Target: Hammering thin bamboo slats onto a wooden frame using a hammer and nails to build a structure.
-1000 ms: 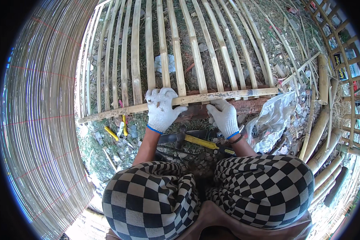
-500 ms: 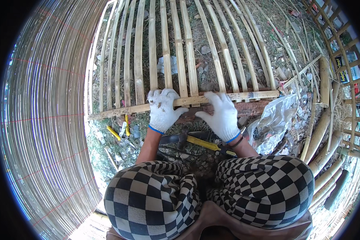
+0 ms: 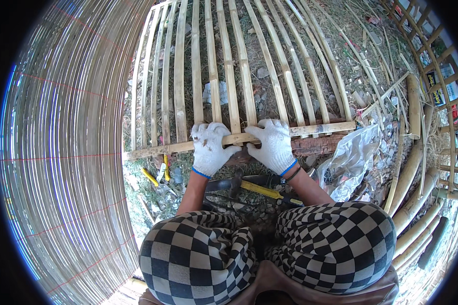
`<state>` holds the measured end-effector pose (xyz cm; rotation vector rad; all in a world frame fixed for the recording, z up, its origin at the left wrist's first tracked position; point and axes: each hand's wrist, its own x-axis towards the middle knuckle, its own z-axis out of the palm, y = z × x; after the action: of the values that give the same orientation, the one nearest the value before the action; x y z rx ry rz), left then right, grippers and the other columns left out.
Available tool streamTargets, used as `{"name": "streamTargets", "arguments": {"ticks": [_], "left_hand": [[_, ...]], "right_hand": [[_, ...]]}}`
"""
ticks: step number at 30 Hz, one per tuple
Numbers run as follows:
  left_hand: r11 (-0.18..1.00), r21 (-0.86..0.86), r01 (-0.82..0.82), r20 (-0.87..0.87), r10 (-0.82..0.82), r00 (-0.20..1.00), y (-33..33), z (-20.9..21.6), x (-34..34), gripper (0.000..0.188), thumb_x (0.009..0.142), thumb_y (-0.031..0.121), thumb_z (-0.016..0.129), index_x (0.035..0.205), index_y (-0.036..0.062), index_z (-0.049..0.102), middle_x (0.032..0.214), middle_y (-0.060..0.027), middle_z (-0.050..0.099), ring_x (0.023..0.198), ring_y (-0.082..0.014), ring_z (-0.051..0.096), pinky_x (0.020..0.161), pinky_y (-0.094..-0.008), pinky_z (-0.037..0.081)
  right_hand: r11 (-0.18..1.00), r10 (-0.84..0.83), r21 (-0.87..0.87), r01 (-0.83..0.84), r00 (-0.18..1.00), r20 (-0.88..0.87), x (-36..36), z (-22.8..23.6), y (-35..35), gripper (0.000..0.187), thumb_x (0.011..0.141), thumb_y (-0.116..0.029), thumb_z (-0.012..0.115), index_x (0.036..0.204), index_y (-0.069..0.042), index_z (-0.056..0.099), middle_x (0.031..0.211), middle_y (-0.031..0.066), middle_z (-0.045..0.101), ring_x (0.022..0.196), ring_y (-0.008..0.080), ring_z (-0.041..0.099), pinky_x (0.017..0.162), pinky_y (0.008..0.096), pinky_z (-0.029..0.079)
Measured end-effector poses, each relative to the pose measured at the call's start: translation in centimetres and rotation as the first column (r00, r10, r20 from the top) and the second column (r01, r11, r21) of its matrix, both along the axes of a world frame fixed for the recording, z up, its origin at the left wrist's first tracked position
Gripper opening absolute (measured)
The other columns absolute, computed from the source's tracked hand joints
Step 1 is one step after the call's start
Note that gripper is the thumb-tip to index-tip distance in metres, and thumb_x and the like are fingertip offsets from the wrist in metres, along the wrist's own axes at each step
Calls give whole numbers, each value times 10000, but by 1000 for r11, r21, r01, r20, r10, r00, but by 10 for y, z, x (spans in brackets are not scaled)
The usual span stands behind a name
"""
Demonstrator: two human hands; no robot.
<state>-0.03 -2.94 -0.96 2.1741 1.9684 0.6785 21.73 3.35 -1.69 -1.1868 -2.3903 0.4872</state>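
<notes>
A frame of long bamboo slats (image 3: 181, 76) fans out ahead of me, joined along its near end by a bamboo crosspiece (image 3: 163, 149). My left hand (image 3: 209, 150), in a white knitted glove with brown stains, closes over this crosspiece just left of its middle. On the same strip, a short way to the right, my gloved right hand (image 3: 273, 147) has its fingers over the top and its thumb on the near side. Under the right part of the crosspiece lies a reddish-brown wood block (image 3: 318, 145). Between my forearms, a hammer (image 3: 259, 189) with a yellow and black handle rests on the ground.
A tool with yellow handles (image 3: 149, 177) lies left of my left forearm. Crumpled clear plastic (image 3: 348, 160) is at the right, near thick bamboo poles (image 3: 411, 165). A tall slatted bamboo screen (image 3: 66, 152) borders the left; a bamboo lattice (image 3: 448, 79) stands far right.
My right hand, raised with fingers spread before, has come down and shut on the crosspiece, nearer to my left hand. The left keeps its hold. The view has shifted slightly.
</notes>
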Motion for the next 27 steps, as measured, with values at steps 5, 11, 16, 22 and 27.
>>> {"name": "streamTargets", "arguments": {"ticks": [5, 11, 16, 22, 27], "left_hand": [[1000, 24, -3, 10, 3, 1000, 0, -3, -2, 476, 665, 403, 955, 984, 135, 724, 1087, -52, 655, 1117, -335, 589, 1103, -532, 353], [999, 39, -22, 2, 22, 1000, -3, -4, 2, 474, 644, 366, 964, 980, 142, 715, 1118, -26, 669, 1138, -315, 596, 1092, -508, 369], [1000, 21, -4, 23, 4, 1000, -3, -4, 2, 512, 689, 412, 953, 1050, 130, 724, 1150, -49, 657, 1147, -331, 578, 1109, -536, 351], [1000, 3, -27, 28, 27, 999, -11, -1, 0, 638, 694, 429, 956, 1217, 159, 712, 1281, -49, 642, 1251, -335, 562, 1137, -538, 345], [998, 53, -20, -4, 20, 1000, -9, 5, 10, 691, 714, 468, 935, 1287, 160, 704, 1336, -58, 635, 1290, -354, 542, 1132, -552, 350]], "right_hand": [[1000, 3, -10, -3, 1000, -5, 0, 0, -1, 437, 756, -281, 847, 1182, -191, 806, 1103, 129, 692, 1087, 357, 647, 1008, 510, 470], [1000, 0, -1, 0, 1000, -9, 4, -1, -3, 449, 761, -271, 849, 1198, -184, 798, 1127, 133, 683, 1111, 366, 641, 1019, 514, 468], [1000, 23, -3, -23, 1000, -17, 9, -1, -2, 531, 762, -298, 897, 1262, -171, 772, 1183, 133, 683, 1159, 374, 626, 1046, 517, 460], [986, -163, 30, 165, 985, -56, 32, 28, -11, 725, 701, -252, 968, 1364, -144, 694, 1285, 122, 661, 1233, 371, 596, 1074, 516, 455], [987, -156, 30, 160, 982, -105, 49, 24, -24, 632, 734, -185, 939, 1320, -136, 708, 1255, 107, 674, 1216, 365, 606, 1043, 501, 477]]}}
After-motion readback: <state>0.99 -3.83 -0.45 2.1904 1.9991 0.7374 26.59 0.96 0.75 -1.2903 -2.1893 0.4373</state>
